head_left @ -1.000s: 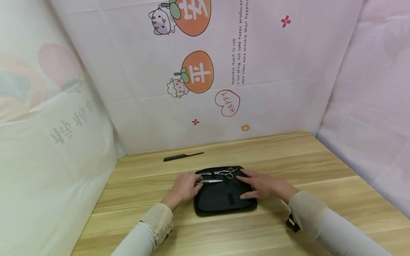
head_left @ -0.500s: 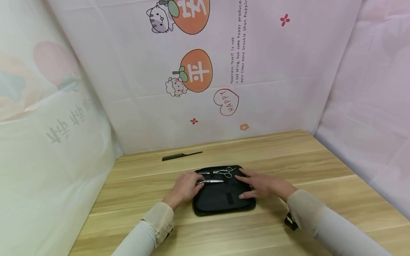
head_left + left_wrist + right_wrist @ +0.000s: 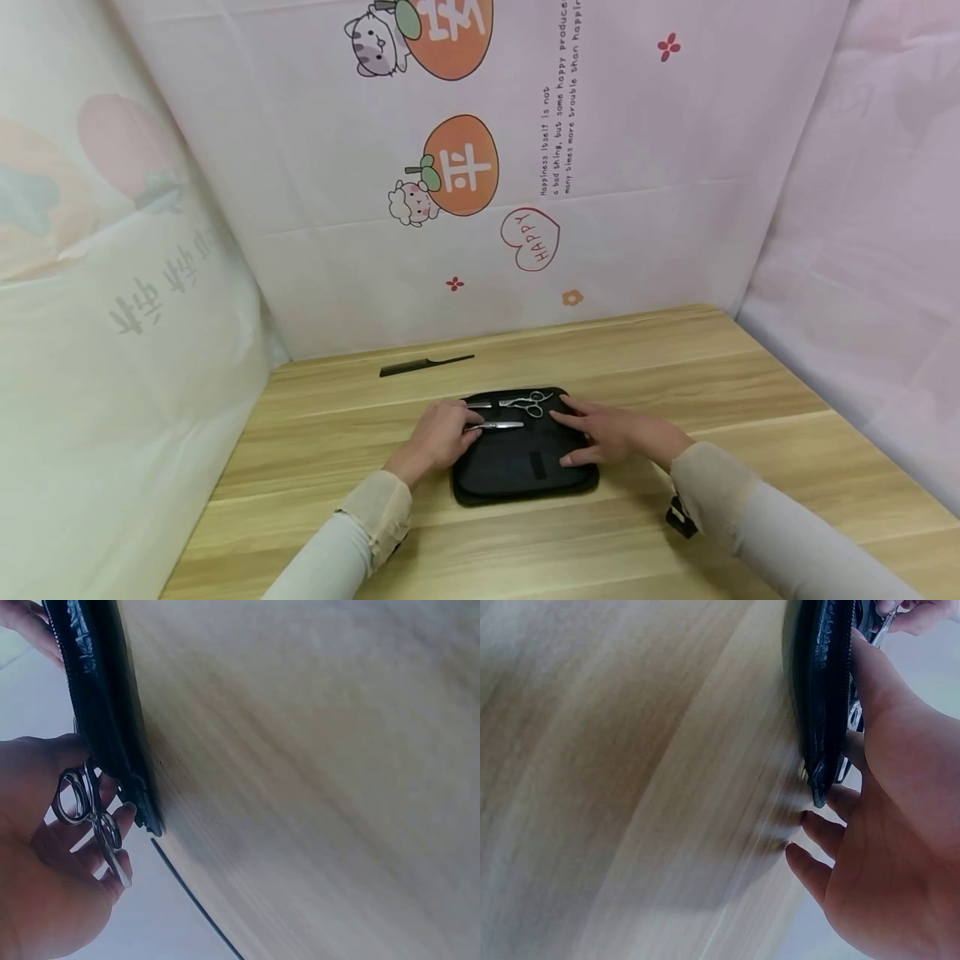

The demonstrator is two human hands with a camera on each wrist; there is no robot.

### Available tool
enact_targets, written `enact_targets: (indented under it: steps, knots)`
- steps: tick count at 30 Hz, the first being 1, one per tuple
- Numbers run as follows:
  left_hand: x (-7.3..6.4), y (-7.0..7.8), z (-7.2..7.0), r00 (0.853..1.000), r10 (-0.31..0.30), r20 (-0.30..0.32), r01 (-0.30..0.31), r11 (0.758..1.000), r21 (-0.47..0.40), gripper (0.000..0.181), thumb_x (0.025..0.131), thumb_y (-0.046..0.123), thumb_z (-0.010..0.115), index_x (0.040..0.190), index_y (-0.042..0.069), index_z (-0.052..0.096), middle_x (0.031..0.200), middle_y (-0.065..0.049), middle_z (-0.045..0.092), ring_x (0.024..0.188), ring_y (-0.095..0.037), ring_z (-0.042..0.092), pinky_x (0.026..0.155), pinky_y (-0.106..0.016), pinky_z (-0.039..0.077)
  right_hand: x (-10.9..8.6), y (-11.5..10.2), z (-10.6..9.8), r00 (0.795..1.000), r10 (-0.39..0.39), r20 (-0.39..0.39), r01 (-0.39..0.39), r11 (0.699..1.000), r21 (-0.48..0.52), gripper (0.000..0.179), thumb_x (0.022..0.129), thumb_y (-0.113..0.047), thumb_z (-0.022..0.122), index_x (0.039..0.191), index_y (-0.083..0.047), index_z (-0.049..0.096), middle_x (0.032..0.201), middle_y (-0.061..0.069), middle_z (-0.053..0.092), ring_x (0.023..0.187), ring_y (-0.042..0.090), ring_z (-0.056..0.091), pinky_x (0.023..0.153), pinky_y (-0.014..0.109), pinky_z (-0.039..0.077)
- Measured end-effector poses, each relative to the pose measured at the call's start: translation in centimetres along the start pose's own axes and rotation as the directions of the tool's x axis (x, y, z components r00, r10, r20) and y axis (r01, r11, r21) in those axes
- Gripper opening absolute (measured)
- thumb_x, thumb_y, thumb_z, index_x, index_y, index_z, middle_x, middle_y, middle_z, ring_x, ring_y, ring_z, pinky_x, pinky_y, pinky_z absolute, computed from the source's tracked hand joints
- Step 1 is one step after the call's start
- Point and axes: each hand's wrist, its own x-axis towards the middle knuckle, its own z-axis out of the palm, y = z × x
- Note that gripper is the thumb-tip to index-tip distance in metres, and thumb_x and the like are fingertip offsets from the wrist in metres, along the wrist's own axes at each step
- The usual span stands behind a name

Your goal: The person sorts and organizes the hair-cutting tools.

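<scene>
A black zip case (image 3: 495, 479) lies on the wooden table. My left hand (image 3: 438, 435) is at its left edge and pinches a pair of silver scissors (image 3: 504, 425), whose blades point right across the case. In the left wrist view the finger rings of these scissors (image 3: 90, 801) show below the thumb. A second pair of scissors (image 3: 527, 404) lies along the far side of the case, its rings to the right. My right hand (image 3: 611, 433) rests on the case's right edge with fingers spread, some reaching past the corner in the right wrist view.
A black tail comb (image 3: 423, 366) lies on the table (image 3: 660, 358) behind the case. Printed cloth walls (image 3: 622, 250) stand along the back and both sides. A small black object (image 3: 679, 518) shows under the right sleeve.
The left hand has shifted slightly right, over the handle end of the scissors it holds. The right hand and the case keep their places.
</scene>
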Motion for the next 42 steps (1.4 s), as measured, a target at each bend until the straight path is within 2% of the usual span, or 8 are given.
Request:
enact_targets:
  steps: [6,15,21,37,42]
  knots:
    - [0.32,-0.24,0.43,0.999,0.033,-0.014,-0.034,0.998,-0.046,0.017,0.096,0.016,0.071,0.109,0.009,0.081,0.098,-0.004,0.073,0.093,-0.023,0.065,0.090,-0.041,0.051,-0.06,-0.15,-0.04,1.000,0.008,0.016,-0.008,1.000,-0.003,0.087,0.094,-0.065,0.061,0.161,-0.017,0.034,0.169,0.017,0.015,0.150,0.042,0.029,0.116,0.056,0.033]
    - [0.41,-0.32,0.19,1.000,0.025,0.017,-0.023,0.993,-0.114,0.018,0.096,0.015,0.072,0.110,0.006,0.078,0.102,-0.008,0.072,0.096,-0.026,0.061,0.088,-0.041,0.050,0.03,-0.35,0.02,1.000,0.018,0.022,-0.018,1.000,0.007,0.087,0.094,-0.065,0.061,0.162,-0.019,0.033,0.170,0.016,0.014,0.150,0.042,0.029,0.115,0.055,0.034]
    - [0.48,-0.37,0.24,0.998,0.044,0.033,-0.040,0.993,-0.113,0.020,0.098,0.016,0.071,0.113,0.005,0.076,0.104,-0.010,0.069,0.104,-0.030,0.062,0.094,-0.043,0.050,0.09,-0.50,-0.09,1.000,0.020,0.020,-0.020,1.000,0.006,0.087,0.094,-0.064,0.062,0.162,-0.018,0.033,0.169,0.016,0.015,0.150,0.042,0.029,0.116,0.055,0.034]
    - [0.33,-0.53,0.20,0.995,0.101,-0.003,-0.100,0.986,-0.131,0.017,0.094,0.006,0.072,0.110,0.002,0.072,0.098,-0.012,0.064,0.100,-0.032,0.060,0.092,-0.047,0.049,0.10,-0.40,-0.19,0.999,0.035,0.029,-0.034,0.999,-0.011,0.088,0.093,-0.065,0.062,0.162,-0.019,0.032,0.170,0.016,0.014,0.149,0.043,0.029,0.115,0.056,0.033]
    - [-0.07,-0.62,-0.03,0.995,0.099,0.031,-0.094,0.987,-0.133,0.021,0.095,0.008,0.071,0.115,0.003,0.072,0.103,-0.013,0.062,0.104,-0.033,0.059,0.094,-0.048,0.048,-0.02,-0.68,-0.29,0.999,0.031,0.031,-0.030,0.999,-0.019,0.088,0.093,-0.065,0.062,0.162,-0.018,0.033,0.169,0.018,0.015,0.149,0.044,0.030,0.115,0.057,0.034]
